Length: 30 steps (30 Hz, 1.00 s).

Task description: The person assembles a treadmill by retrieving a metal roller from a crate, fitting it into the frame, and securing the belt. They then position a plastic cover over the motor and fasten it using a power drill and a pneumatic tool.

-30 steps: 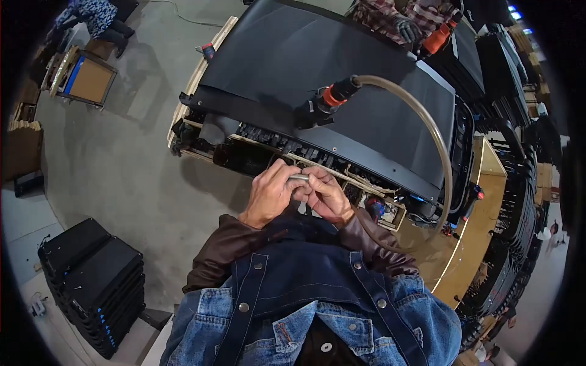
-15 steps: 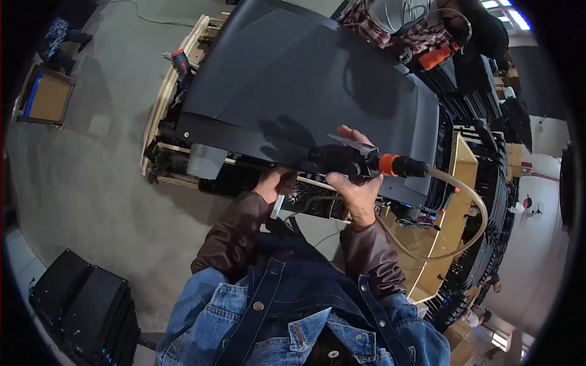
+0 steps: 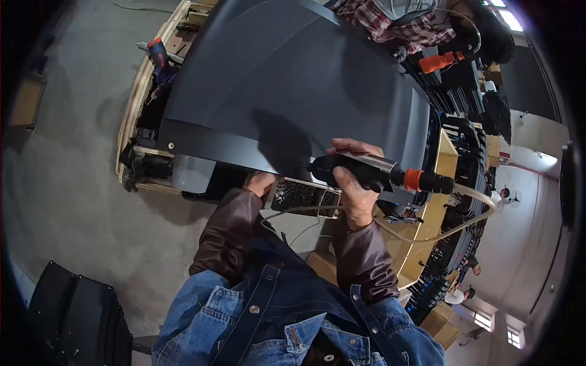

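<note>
A large dark grey moulded panel (image 3: 287, 79) lies in front of me. My right hand (image 3: 358, 196) is wrapped round an air screwdriver (image 3: 373, 161) with an orange ring, held nearly level over the panel's near edge. The tool's tip points left, close to that edge, and a clear air hose (image 3: 482, 194) loops from its rear end. My left hand (image 3: 261, 182) reaches beneath the near edge; its fingers are hidden there, so I cannot tell what they hold. Just below the edge, a bin of small dark fasteners (image 3: 293, 196) sits between my hands.
A red-and-black cordless driver (image 3: 158, 53) rests by the wooden frame (image 3: 129, 116) at left. Across the panel, a person in a plaid shirt (image 3: 372, 21) stands near an orange air tool (image 3: 438, 62). A wooden box (image 3: 421, 247) is at right; stacked black panels (image 3: 76, 311) stand lower left.
My right hand has closed more firmly round the air screwdriver and swung its rear end right and down. My left hand has gone further under the edge. The view has shifted.
</note>
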Each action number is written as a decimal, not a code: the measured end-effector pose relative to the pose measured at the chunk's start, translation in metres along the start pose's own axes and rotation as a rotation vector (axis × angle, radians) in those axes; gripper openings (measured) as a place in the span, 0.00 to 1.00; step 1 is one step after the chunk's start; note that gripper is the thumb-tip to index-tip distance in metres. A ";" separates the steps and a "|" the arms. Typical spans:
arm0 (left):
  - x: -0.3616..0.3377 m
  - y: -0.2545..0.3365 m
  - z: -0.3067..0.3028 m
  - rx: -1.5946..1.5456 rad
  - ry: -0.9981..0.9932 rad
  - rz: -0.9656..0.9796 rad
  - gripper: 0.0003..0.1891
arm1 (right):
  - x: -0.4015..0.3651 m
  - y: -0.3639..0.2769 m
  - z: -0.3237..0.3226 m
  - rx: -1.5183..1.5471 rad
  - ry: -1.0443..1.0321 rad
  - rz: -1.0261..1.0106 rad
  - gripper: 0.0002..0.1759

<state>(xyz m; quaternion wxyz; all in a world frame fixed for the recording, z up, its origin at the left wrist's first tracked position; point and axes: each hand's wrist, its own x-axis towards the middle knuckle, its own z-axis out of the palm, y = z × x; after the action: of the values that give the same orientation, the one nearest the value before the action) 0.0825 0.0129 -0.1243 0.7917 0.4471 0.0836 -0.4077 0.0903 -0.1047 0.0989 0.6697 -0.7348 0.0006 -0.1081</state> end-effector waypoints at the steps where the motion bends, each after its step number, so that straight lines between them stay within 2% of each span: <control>1: -0.003 0.007 0.006 0.041 0.024 0.000 0.11 | 0.000 0.001 0.001 -0.007 0.000 0.006 0.25; 7: 0.014 0.074 0.039 0.283 0.182 0.019 0.15 | 0.009 0.010 -0.001 0.133 -0.149 -0.108 0.21; 8: -0.012 0.071 0.036 0.325 0.209 0.023 0.16 | 0.009 0.009 0.000 0.117 -0.169 -0.117 0.20; 10: -0.023 0.087 0.042 0.411 0.260 0.031 0.18 | 0.007 0.008 0.001 0.098 -0.191 -0.124 0.19; 18: 0.050 -0.130 -0.040 -0.090 -0.014 0.301 0.22 | 0.007 0.010 0.003 0.108 -0.170 -0.105 0.21; 19: 0.061 -0.154 -0.049 -0.157 -0.053 0.340 0.23 | 0.006 0.013 -0.006 0.059 -0.188 -0.082 0.24; 20: 0.051 -0.129 -0.042 -0.154 -0.051 0.346 0.23 | 0.005 0.008 -0.002 0.062 -0.191 -0.087 0.24; 22: 0.035 -0.085 -0.021 -0.047 -0.062 0.442 0.25 | 0.006 -0.005 0.006 0.056 -0.154 -0.002 0.30; 23: 0.038 -0.079 -0.014 -0.043 -0.052 0.436 0.25 | 0.004 -0.004 0.003 0.066 -0.156 0.005 0.30; 25: 0.055 -0.077 0.013 -0.441 0.067 0.436 0.22 | 0.008 0.000 -0.004 0.044 -0.188 0.009 0.39; 27: 0.073 -0.077 0.044 -0.839 0.206 0.433 0.21 | 0.005 0.007 0.002 0.078 -0.104 -0.005 0.41; 28: 0.078 -0.078 0.056 -1.037 0.281 0.444 0.21 | 0.002 0.006 0.005 0.052 -0.047 0.034 0.47; 29: 0.078 -0.077 0.063 -1.236 0.358 0.455 0.21 | 0.003 0.007 0.007 0.048 -0.038 0.023 0.47; 30: 0.069 -0.076 0.063 -1.229 0.398 0.464 0.21 | 0.002 0.005 0.006 0.040 -0.024 0.020 0.47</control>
<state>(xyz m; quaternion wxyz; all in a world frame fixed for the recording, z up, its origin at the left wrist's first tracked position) 0.0583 -0.0952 -0.1698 0.9381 -0.0102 0.3457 -0.0162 0.0940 -0.0999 0.0934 0.6852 -0.7225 -0.0023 -0.0923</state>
